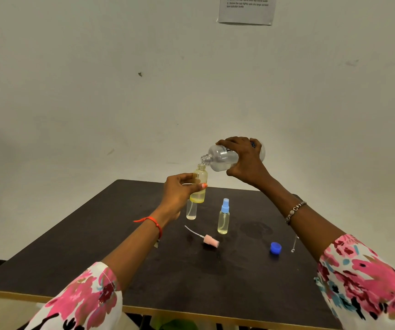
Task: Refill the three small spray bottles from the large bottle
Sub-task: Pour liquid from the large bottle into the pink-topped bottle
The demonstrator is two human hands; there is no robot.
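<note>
My right hand [246,163] grips the large clear bottle [222,158], tipped so its open neck meets the mouth of a small yellowish bottle [200,184]. My left hand [179,194] holds that small bottle upright above the dark table [144,270]. Its pink spray top [209,240] lies on the table with the tube pointing left. A second small bottle [191,210] stands behind my left hand, its top hidden. A third small bottle with a blue spray cap [223,220] stands to the right of it.
The blue screw cap [275,248] of the large bottle rests on the table's right side, next to a thin chain [294,244]. A wet patch [254,228] shows near the capped bottle. A printed sheet [246,9] hangs on the wall.
</note>
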